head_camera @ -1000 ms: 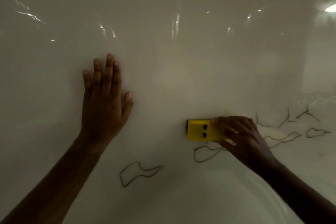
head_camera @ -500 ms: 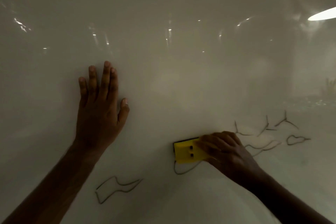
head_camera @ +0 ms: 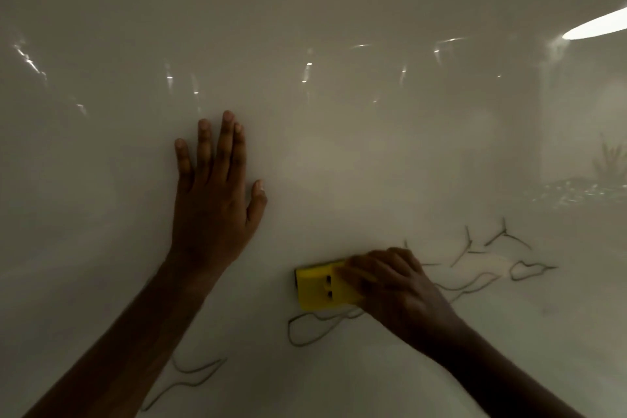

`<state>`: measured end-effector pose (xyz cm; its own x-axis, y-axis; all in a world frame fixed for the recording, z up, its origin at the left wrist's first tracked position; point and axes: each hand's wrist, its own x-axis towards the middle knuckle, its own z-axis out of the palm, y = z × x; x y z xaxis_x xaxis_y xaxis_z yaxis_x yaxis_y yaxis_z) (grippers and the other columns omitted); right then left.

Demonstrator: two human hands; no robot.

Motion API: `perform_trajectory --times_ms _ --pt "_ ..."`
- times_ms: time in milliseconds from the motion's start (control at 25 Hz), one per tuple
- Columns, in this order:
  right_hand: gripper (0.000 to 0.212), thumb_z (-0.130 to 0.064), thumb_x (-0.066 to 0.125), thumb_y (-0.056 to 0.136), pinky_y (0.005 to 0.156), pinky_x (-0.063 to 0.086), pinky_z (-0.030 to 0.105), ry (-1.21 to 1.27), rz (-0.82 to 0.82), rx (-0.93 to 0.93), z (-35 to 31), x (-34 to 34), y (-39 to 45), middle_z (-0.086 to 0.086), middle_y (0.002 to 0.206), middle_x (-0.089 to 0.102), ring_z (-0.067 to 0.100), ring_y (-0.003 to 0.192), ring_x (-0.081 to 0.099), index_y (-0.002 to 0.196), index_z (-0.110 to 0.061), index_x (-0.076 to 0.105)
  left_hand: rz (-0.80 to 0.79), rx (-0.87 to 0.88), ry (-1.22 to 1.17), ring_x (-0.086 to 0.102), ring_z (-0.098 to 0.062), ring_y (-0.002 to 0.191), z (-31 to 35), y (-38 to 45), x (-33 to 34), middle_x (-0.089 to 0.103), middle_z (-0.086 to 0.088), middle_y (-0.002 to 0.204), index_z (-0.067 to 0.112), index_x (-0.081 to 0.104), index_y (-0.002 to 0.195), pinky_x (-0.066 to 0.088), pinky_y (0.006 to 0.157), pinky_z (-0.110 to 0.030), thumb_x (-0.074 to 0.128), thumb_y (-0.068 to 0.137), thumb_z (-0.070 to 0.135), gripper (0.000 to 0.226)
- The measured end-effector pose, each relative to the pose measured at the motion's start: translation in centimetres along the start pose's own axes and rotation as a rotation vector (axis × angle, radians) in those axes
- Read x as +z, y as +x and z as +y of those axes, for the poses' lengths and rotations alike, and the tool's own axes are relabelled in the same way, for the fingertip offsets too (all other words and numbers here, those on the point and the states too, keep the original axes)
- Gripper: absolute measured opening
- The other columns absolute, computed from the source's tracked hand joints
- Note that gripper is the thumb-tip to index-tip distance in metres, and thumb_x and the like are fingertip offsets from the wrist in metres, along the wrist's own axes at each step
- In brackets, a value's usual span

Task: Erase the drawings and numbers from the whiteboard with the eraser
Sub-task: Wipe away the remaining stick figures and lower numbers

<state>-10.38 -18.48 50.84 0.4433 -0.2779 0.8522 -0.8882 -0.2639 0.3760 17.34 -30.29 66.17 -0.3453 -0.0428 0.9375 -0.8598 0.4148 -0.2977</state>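
Observation:
The whiteboard (head_camera: 339, 146) fills the whole view. My right hand (head_camera: 397, 285) grips a yellow eraser (head_camera: 320, 287) and presses it flat on the board at lower centre. Dark line drawings remain: a looped outline (head_camera: 305, 332) just below the eraser, a wavy shape (head_camera: 193, 380) at lower left partly behind my left forearm, and branching lines with a small closed shape (head_camera: 522, 271) to the right of my hand. My left hand (head_camera: 217, 193) lies flat on the board with fingers extended, up and left of the eraser, holding nothing.
The upper board surface carries only light reflections, with a bright lamp glare (head_camera: 593, 27) at the upper right. A faint reflection of a room shows at the right edge (head_camera: 604, 176).
The eraser and my right hand slid down over the top of the looped outline, then shifted back up slightly. The view has shifted; my left hand stays flat on the board.

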Motion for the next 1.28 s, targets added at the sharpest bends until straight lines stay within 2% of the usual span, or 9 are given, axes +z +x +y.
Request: perform_trajectory --times_ms 120,240,360,480,680,800,920,1080,1280 --pt "0.046 -0.040 0.062 0.105 0.101 0.046 0.039 -0.033 -0.051 0.021 2.9 -1.3 -4.5 -0.004 0.144 0.061 0.023 0.123 0.062 0.149 -0.029 0.054 0.012 0.004 0.002 0.009 -0.047 0.166 0.7 0.2 0.2 0.011 -0.021 0.180 -0.002 0.014 0.171 0.001 0.134 -0.063 0.038 0.107 0.037 0.078" --pt "0.054 -0.042 0.064 0.101 0.102 0.044 0.041 -0.071 0.038 0.205 7.2 -2.8 -5.0 0.001 0.141 0.062 0.031 0.120 0.063 0.151 -0.028 0.050 0.015 0.006 0.007 0.008 -0.047 0.166 1.4 0.5 0.4 0.010 -0.021 0.180 -0.002 0.014 0.171 0.001 0.134 -0.063 0.036 0.108 0.039 0.078" --pt "0.058 -0.037 0.074 0.094 0.101 0.046 0.042 -0.058 0.145 0.307 8.5 -3.5 -1.4 0.003 0.139 0.063 0.030 0.122 0.061 0.147 -0.022 0.057 0.025 0.001 0.016 0.007 -0.047 0.166 2.1 0.8 0.7 0.008 -0.020 0.181 -0.001 0.013 0.171 -0.001 0.134 -0.062 0.035 0.109 0.041 0.078" --pt "0.055 -0.037 0.073 0.098 0.102 0.043 0.038 -0.006 0.148 0.261 6.6 -2.4 -0.5 0.001 0.141 0.062 0.025 0.124 0.058 0.147 -0.020 0.058 0.034 -0.011 0.010 0.006 -0.048 0.166 3.2 1.3 0.9 0.008 -0.019 0.181 0.000 0.013 0.171 -0.002 0.134 -0.063 0.038 0.109 0.040 0.079" --pt "0.048 -0.041 0.060 0.105 0.103 0.045 0.039 -0.018 0.014 0.130 6.4 -1.7 -8.0 -0.002 0.145 0.060 0.025 0.123 0.060 0.151 -0.028 0.053 0.020 0.011 0.015 0.007 -0.049 0.166 3.7 1.6 1.0 0.009 -0.020 0.181 -0.001 0.013 0.171 0.001 0.134 -0.065 0.036 0.109 0.041 0.078" --pt "0.050 -0.046 0.059 0.103 0.101 0.044 0.041 -0.067 0.054 0.287 10.2 -3.5 -9.7 0.001 0.143 0.061 0.032 0.120 0.063 0.148 -0.024 0.054 0.013 0.022 0.012 0.008 -0.050 0.165 4.1 1.6 0.9 0.010 -0.022 0.180 -0.003 0.015 0.170 0.002 0.134 -0.065 0.038 0.109 0.040 0.079" --pt "0.054 -0.037 0.073 0.094 0.099 0.045 0.042 -0.051 0.188 0.439 12.6 -5.0 -6.7 0.003 0.139 0.063 0.030 0.120 0.061 0.143 -0.018 0.062 -0.001 0.035 0.014 0.009 -0.050 0.165 4.9 1.7 0.9 0.010 -0.022 0.180 -0.003 0.015 0.170 0.004 0.134 -0.066 0.037 0.109 0.040 0.078" --pt "0.056 -0.035 0.076 0.094 0.102 0.045 0.040 -0.012 0.229 0.357 12.2 -4.4 -2.8 0.002 0.139 0.064 0.027 0.121 0.060 0.145 -0.018 0.061 -0.025 0.083 0.027 0.010 -0.047 0.166 7.6 2.1 1.4 0.011 -0.017 0.181 0.001 0.016 0.172 0.005 0.134 -0.066 0.035 0.110 0.042 0.077" --pt "0.048 -0.045 0.060 0.105 0.105 0.044 0.038 -0.021 0.076 0.185 10.9 -3.2 -9.4 0.000 0.143 0.063 0.025 0.124 0.059 0.148 -0.023 0.056 -0.018 0.094 0.006 0.010 -0.045 0.166 9.7 2.5 2.1 0.012 -0.015 0.182 0.002 0.017 0.172 0.004 0.134 -0.064 0.038 0.109 0.042 0.077"
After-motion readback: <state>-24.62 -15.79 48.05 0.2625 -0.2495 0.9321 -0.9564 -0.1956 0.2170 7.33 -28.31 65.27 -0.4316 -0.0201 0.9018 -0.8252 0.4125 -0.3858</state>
